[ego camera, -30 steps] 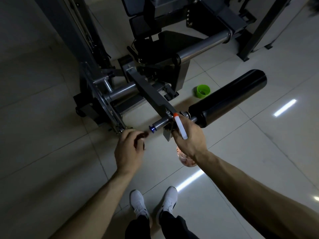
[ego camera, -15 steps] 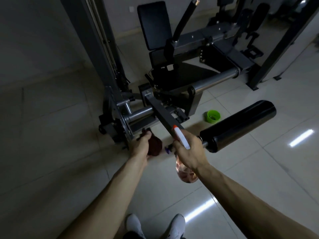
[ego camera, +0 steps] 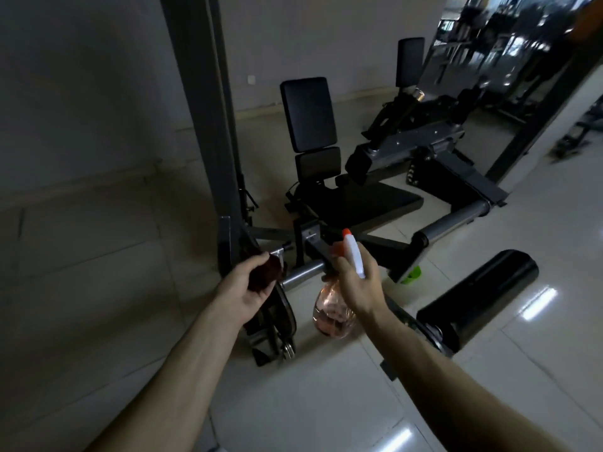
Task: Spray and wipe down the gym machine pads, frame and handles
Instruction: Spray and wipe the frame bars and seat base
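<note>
At the far left, the dark upright post (ego camera: 208,125) of the gym machine (ego camera: 424,141) rises out of the top of the view from the pale tiled floor (ego camera: 98,288). At its foot, your left hand (ego camera: 243,290) is curled round a bunched dark red cloth (ego camera: 265,271). It holds the cloth right at the bracket where the chrome bar (ego camera: 303,272) meets the frame. In this dim light you cannot tell whether the cloth actually touches the metal.

The bar is short and shiny, and it runs level toward your right hand (ego camera: 357,285), which is wrapped round the neck of the spray bottle (ego camera: 332,318). The bottle has a round, clear pinkish body hanging below your fist. Its white trigger head has an orange nozzle that points up and away toward the seat. Your two hands are apart, with the bar between them.

Behind the bottle sits the black seat pad (ego camera: 365,203), flat and matte. A tall black back pad (ego camera: 308,112) stands upright at its rear, above a smaller pad. Right of your hand, a small bright green object (ego camera: 411,275) peeks out low by the frame, partly hidden.

Further right lies the roller pad (ego camera: 479,298), a thick, glossy black cylinder whose near end sits on a metal fitting beside your right forearm. A grey tube (ego camera: 456,220) stretches low behind it, and blurred machines fill the top right corner.
</note>
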Demonstrator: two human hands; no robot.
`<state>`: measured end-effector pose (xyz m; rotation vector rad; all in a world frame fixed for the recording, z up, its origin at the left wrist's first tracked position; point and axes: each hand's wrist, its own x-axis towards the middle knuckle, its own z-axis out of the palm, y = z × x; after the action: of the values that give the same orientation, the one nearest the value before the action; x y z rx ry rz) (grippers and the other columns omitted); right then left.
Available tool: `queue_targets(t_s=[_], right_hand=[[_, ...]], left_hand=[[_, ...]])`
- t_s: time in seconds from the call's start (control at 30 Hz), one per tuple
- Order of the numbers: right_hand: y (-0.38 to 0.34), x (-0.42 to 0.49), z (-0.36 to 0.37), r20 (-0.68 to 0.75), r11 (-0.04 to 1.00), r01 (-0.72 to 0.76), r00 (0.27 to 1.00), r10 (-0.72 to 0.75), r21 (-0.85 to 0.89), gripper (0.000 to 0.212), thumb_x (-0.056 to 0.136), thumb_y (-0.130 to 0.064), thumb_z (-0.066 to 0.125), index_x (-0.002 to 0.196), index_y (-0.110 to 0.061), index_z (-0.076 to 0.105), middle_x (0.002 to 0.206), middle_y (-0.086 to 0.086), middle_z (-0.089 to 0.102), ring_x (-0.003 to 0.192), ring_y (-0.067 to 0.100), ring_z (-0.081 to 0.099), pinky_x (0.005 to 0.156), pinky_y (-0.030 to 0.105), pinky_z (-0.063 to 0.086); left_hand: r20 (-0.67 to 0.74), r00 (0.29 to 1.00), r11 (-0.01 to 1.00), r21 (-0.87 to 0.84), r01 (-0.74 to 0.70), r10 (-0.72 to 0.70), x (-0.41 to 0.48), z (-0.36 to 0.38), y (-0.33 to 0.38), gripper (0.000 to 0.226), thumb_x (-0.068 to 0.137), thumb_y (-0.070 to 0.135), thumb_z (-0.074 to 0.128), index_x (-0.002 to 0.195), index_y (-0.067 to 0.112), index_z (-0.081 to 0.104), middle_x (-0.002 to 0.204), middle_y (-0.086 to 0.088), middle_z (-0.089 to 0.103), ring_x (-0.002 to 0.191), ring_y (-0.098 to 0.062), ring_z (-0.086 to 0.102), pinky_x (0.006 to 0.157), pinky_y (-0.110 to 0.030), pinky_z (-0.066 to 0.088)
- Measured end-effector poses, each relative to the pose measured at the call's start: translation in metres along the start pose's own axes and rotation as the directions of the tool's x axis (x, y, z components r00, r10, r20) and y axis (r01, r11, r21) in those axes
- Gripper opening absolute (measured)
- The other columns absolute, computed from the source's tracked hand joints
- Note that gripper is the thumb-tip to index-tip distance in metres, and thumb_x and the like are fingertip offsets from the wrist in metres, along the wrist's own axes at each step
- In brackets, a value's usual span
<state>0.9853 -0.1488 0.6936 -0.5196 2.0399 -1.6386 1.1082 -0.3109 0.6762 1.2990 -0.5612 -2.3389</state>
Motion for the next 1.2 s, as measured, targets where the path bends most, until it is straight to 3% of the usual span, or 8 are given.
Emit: queue_targets(t_s=[0.1,0.2,0.47,0.63,0.83,0.97,1.07,1.2], right_hand=[[0.007,0.014,0.047,0.025,0.994,-0.106,0.994,0.107,-0.038,0.03,0.102,-0.024,0.063,0.099,-0.052,0.052,0.105,-0.002,0.062,0.098,0.025,0.069,0.078,0.039,0.059],[0.024,0.03,0.061,0.042,0.963,-0.195,0.978,0.206,-0.186,0.02,0.103,-0.02,0.062,0.109,-0.036,0.05,0.101,-0.001,0.058,0.084,0.015,0.064,0.062,0.022,0.049],[0.074,0.097,0.062,0.037,0.828,-0.311,0.928,0.37,-0.467,0.016,0.102,-0.04,0.059,0.106,-0.024,0.057,0.099,0.008,0.068,0.072,0.022,0.073,0.063,0.034,0.063],[0.093,0.142,0.074,0.079,0.818,-0.313,0.915,0.397,-0.484,0.029,0.099,-0.051,0.056,0.099,-0.023,0.062,0.09,0.005,0.071,0.07,0.021,0.073,0.067,0.043,0.064],[0.108,0.176,0.088,0.057,0.783,-0.382,0.883,0.466,-0.491,0.024,0.103,-0.045,0.053,0.107,-0.023,0.064,0.081,0.004,0.07,0.056,0.011,0.069,0.047,0.021,0.053],[0.111,0.187,0.086,0.052,0.79,-0.456,0.853,0.52,-0.41,0.03,0.101,-0.047,0.058,0.1,-0.018,0.065,0.086,0.007,0.073,0.063,0.02,0.073,0.058,0.034,0.063],[0.101,0.19,0.079,0.044,0.835,-0.441,0.876,0.48,-0.33,0.024,0.099,-0.038,0.064,0.106,-0.015,0.063,0.096,0.006,0.07,0.075,0.026,0.074,0.069,0.044,0.065],[0.069,0.179,0.053,-0.206,0.926,-0.287,0.949,0.24,-0.243,0.037,0.084,-0.033,0.067,0.113,-0.015,0.051,0.099,0.008,0.061,0.083,0.023,0.064,0.072,0.043,0.058]], left_hand=[[0.003,1.0,0.997,0.079,0.021,-0.022,0.028,-0.017,0.034,0.034,0.086,0.009,0.077,0.117,0.003,0.063,0.123,-0.018,0.067,0.111,-0.028,0.067,0.072,-0.031,0.057],[-0.039,0.999,0.983,0.179,0.043,-0.037,0.05,-0.028,0.059,0.029,0.086,0.018,0.079,0.109,0.006,0.066,0.108,-0.015,0.068,0.088,-0.024,0.069,0.062,-0.026,0.062],[-0.161,0.986,0.924,0.37,0.093,-0.034,0.135,-0.007,0.076,0.032,0.081,0.03,0.083,0.102,0.01,0.068,0.1,-0.01,0.067,0.077,-0.019,0.065,0.051,-0.022,0.056],[-0.146,0.989,0.886,0.461,0.048,0.022,0.179,0.033,0.08,0.038,0.08,0.028,0.085,0.11,0.011,0.068,0.11,-0.01,0.068,0.089,-0.021,0.069,0.046,-0.021,0.054],[-0.11,0.991,0.823,0.568,-0.003,0.079,0.208,0.058,0.083,0.041,0.084,0.024,0.083,0.119,0.011,0.066,0.109,-0.01,0.071,0.092,-0.021,0.07,0.054,-0.025,0.055],[-0.125,0.991,0.809,0.587,0.04,0.042,0.219,0.063,0.082,0.041,0.085,0.023,0.082,0.121,0.01,0.066,0.11,-0.012,0.071,0.089,-0.022,0.071,0.053,-0.025,0.054],[-0.142,0.99,0.785,0.616,0.072,0.021,0.231,0.073,0.078,0.044,0.085,0.024,0.082,0.123,0.01,0.063,0.111,-0.012,0.068,0.092,-0.023,0.069,0.057,-0.027,0.054],[-0.041,0.997,0.741,0.667,0.08,-0.071,0.235,0.116,0.066,0.047,0.087,0.025,0.08,0.126,0.01,0.059,0.111,-0.014,0.064,0.091,-0.024,0.065,0.059,-0.029,0.053]])
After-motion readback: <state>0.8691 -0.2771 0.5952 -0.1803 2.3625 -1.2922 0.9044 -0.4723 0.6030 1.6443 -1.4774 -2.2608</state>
